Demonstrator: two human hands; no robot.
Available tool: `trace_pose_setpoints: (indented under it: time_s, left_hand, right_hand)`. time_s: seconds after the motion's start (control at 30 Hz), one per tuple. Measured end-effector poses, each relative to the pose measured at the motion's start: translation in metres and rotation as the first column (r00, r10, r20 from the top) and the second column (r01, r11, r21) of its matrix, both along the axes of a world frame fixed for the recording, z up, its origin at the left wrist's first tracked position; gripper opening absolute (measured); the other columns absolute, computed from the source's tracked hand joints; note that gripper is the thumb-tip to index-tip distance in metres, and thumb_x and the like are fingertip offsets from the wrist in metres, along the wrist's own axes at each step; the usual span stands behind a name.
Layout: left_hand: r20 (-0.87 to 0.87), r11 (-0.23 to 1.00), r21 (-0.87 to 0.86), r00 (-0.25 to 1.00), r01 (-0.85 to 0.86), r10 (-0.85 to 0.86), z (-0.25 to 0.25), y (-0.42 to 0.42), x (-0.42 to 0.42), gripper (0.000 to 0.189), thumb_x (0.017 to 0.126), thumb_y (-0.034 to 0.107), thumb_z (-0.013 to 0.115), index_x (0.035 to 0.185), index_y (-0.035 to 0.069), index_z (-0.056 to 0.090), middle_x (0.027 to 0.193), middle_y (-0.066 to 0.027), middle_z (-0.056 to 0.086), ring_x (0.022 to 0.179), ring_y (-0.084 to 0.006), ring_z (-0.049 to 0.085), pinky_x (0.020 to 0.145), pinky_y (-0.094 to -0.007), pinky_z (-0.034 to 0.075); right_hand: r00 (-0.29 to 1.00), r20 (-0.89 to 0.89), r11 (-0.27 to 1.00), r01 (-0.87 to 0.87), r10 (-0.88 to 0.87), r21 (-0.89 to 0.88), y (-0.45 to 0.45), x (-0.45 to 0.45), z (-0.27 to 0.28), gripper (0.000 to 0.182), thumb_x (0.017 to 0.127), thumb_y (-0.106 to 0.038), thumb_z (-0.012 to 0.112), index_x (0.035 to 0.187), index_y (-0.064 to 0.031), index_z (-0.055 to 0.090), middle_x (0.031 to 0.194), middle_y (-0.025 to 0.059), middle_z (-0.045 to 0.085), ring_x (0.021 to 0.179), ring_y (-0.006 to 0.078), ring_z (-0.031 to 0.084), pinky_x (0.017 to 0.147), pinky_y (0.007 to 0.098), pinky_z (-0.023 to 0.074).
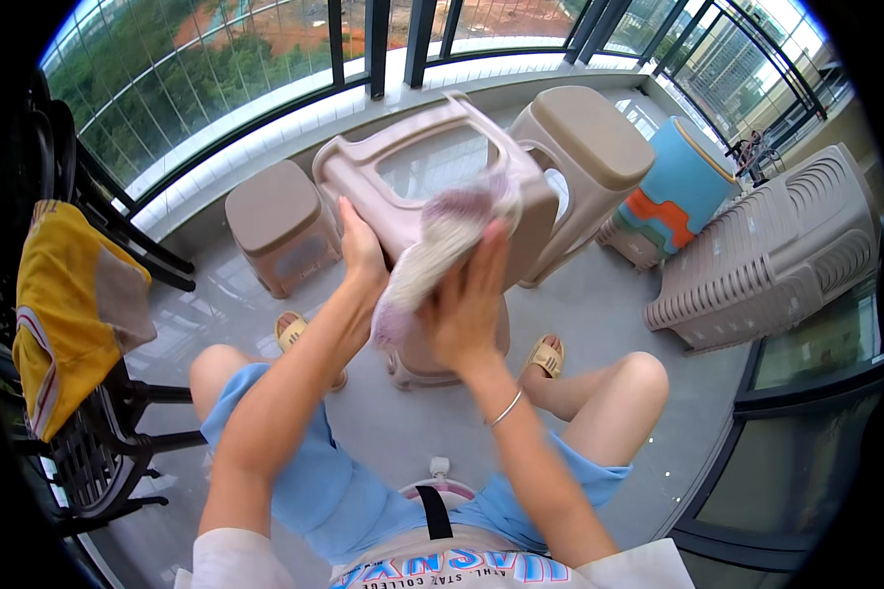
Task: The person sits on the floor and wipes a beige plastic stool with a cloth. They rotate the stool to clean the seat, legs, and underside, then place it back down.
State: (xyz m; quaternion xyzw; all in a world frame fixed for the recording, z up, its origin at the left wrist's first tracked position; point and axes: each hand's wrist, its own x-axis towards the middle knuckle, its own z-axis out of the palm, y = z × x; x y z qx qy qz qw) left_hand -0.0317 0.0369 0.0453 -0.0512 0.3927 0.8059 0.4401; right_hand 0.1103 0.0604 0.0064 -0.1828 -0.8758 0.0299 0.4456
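Observation:
A pinkish-beige plastic stool (427, 154) lies tipped on its side in front of me, its open side frame facing up. My left hand (361, 247) grips its near left edge. Under my right hand (471, 302) is a white and purple cloth (442, 258), blurred, pressed along the stool's near side by the brown seat (534, 228). The fingers of my right hand are stretched out over the cloth. Another stool (431, 361) stands below the tipped one, mostly hidden by it and the cloth.
A low stool (274, 210) stands left, a tall one (593, 136) right. Beyond are a blue and orange stool or bin (678, 188) and a leaning stack of plastic stools (773, 250). A yellow garment (77, 309) hangs on a black chair (96, 456). Window railings (376, 48) edge the balcony.

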Motion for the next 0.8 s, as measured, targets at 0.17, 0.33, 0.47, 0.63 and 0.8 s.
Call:
trace_pose_setpoints:
  time_s: [0.17,0.33,0.47,0.63,0.8]
  left_hand:
    - [0.239,0.956,0.279,0.971,-0.086,0.018,0.031,0.011,-0.004,0.056,0.101,0.049,0.028,0.133,0.009,0.051,0.131,-0.0114,0.058,0.119,-0.0308,0.057,0.1,-0.0464,0.048]
    - [0.182,0.861,0.497,0.983,-0.104,0.014,0.073,0.004,-0.022,0.051,0.101,0.042,0.031,0.13,0.007,0.054,0.126,-0.012,0.061,0.11,-0.0295,0.062,0.09,-0.0441,0.056]
    - [0.149,0.834,0.526,0.983,-0.168,0.105,0.081,0.002,-0.031,0.052,0.102,0.041,0.028,0.134,0.007,0.052,0.127,-0.0125,0.06,0.114,-0.0293,0.061,0.094,-0.0445,0.054]
    - [0.082,0.854,0.515,0.996,-0.073,0.036,0.086,0.007,-0.023,0.063,0.102,0.049,0.026,0.138,0.001,0.046,0.137,-0.0174,0.052,0.122,-0.031,0.055,0.103,-0.0439,0.047]
    - [-0.034,0.871,0.49,0.997,-0.04,0.065,0.071,0.011,-0.035,0.049,0.1,0.059,0.033,0.088,0.013,0.047,0.081,-0.0002,0.052,0.076,-0.015,0.057,0.068,-0.0321,0.052]
  right_hand:
    - [0.969,-0.186,0.974,0.128,-0.163,-0.187,0.103,0.01,0.05,0.091,0.083,-0.033,0.07,0.15,0.0001,0.018,0.155,0.0246,0.017,0.144,0.0405,0.018,0.118,0.0462,0.0132]
    - [0.909,-0.345,0.907,0.075,-0.233,-0.415,0.087,-0.021,0.036,0.066,0.081,-0.024,0.07,0.132,0.0014,0.037,0.128,0.0214,0.043,0.119,0.0404,0.043,0.106,0.0469,0.0298]
    - [0.945,-0.318,0.953,-0.03,-0.071,-0.301,-0.012,-0.043,0.044,0.077,0.075,-0.024,0.073,0.138,-0.0021,0.035,0.129,0.02,0.047,0.121,0.0389,0.044,0.104,0.0495,0.0325]
    - [0.996,0.057,0.968,-0.053,0.07,-0.246,-0.003,-0.028,0.062,0.065,0.079,-0.034,0.07,0.129,-0.0028,0.044,0.128,0.0205,0.044,0.122,0.0413,0.04,0.105,0.0535,0.0277]
    - [0.961,-0.257,0.99,0.123,-0.1,0.073,0.114,-0.006,0.105,0.052,0.09,-0.033,0.059,0.13,-0.0022,0.05,0.131,0.0177,0.05,0.125,0.0378,0.044,0.108,0.0475,0.0313]
